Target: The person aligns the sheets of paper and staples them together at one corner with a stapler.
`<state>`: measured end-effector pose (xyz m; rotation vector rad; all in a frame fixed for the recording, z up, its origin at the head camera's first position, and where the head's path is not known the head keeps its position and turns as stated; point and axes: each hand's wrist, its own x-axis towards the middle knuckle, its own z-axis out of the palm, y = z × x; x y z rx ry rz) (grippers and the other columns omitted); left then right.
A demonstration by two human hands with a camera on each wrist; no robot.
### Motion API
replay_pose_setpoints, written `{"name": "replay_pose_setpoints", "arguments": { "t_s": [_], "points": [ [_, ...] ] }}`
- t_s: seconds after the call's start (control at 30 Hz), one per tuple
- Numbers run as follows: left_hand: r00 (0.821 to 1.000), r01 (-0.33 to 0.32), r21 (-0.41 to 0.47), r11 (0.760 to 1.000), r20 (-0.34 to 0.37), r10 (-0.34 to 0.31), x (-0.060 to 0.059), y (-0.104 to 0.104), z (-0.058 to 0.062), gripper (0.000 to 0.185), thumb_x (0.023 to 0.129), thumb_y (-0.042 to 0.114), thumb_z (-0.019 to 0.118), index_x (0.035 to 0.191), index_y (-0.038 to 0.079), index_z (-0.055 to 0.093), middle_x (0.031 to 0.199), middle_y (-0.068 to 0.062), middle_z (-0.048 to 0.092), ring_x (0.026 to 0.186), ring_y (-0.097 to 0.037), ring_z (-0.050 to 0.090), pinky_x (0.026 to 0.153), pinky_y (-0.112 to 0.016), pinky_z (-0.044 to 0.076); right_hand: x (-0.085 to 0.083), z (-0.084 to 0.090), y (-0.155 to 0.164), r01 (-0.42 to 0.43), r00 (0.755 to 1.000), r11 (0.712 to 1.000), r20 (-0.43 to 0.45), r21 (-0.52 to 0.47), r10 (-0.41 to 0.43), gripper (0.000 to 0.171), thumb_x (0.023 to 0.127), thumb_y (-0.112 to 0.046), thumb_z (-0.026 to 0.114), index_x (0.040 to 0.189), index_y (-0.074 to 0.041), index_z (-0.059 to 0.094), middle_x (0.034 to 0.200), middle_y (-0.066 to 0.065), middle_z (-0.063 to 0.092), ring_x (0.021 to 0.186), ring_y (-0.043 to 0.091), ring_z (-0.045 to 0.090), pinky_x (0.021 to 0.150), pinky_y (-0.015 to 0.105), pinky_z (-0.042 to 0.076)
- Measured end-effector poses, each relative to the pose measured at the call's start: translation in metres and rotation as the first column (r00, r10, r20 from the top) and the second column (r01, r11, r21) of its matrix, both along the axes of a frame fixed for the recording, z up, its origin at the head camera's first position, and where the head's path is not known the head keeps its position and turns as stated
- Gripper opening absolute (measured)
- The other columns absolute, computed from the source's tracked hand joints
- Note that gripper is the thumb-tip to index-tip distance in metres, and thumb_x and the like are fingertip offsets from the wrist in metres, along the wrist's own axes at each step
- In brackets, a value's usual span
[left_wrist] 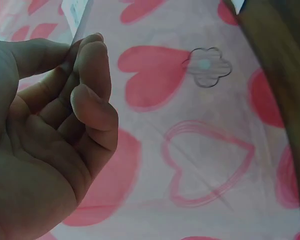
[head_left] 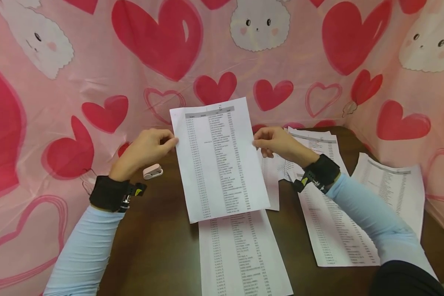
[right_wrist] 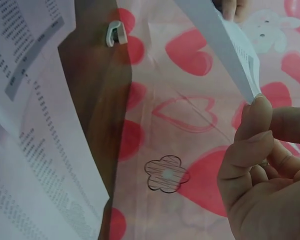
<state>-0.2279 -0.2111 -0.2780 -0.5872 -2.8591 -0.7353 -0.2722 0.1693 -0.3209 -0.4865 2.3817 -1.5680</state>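
A printed sheet of paper (head_left: 222, 164) is held up over the dark table, its list of small text facing the head camera. My left hand (head_left: 151, 146) pinches its left edge between thumb and fingers. On the opposite edge, my right hand (head_left: 277, 142) pinches it the same way. In the left wrist view only a thin strip of the sheet (left_wrist: 76, 17) shows above the fingertips. Seen from the right wrist, the sheet (right_wrist: 225, 45) is nearly edge-on. Below it lies another printed sheet (head_left: 244, 259), its upper part hidden by the raised one.
A small pale pink stapler (head_left: 153, 171) sits on the table (head_left: 151, 246) near my left hand. More printed sheets (head_left: 340, 230) spread under my right forearm, and another page (head_left: 392, 185) lies at the far right. A pink heart-patterned cloth (head_left: 222, 61) hangs behind the table.
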Motion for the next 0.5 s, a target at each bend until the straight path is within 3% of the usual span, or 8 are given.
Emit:
{"name": "replay_pose_setpoints", "arguments": {
  "t_s": [0.27, 0.5],
  "points": [
    [0.997, 0.081, -0.010, 0.997, 0.009, -0.081, 0.004, 0.001, -0.010, 0.024, 0.096, 0.025, 0.060, 0.078, 0.010, 0.062, 0.059, -0.001, 0.047, 0.055, -0.016, 0.043, 0.055, -0.029, 0.038, 0.009, -0.012, 0.009, -0.040, 0.997, 0.999, 0.059, -0.016, 0.041, 0.023, 0.094, -0.021, 0.067, 0.105, -0.002, 0.061, 0.073, 0.008, 0.057, 0.057, 0.020, 0.054, 0.054, 0.027, 0.049],
    [0.993, 0.095, 0.020, 0.995, 0.068, -0.096, 0.012, 0.002, -0.022, 0.022, 0.097, 0.027, 0.060, 0.080, 0.014, 0.066, 0.063, 0.001, 0.058, 0.054, -0.015, 0.046, 0.054, -0.029, 0.040, 0.020, -0.017, 0.017, -0.062, 0.994, 0.998, 0.084, -0.033, 0.065, 0.023, 0.094, -0.020, 0.065, 0.107, -0.002, 0.061, 0.069, 0.006, 0.056, 0.055, 0.018, 0.052, 0.054, 0.028, 0.049]
  ]
}}
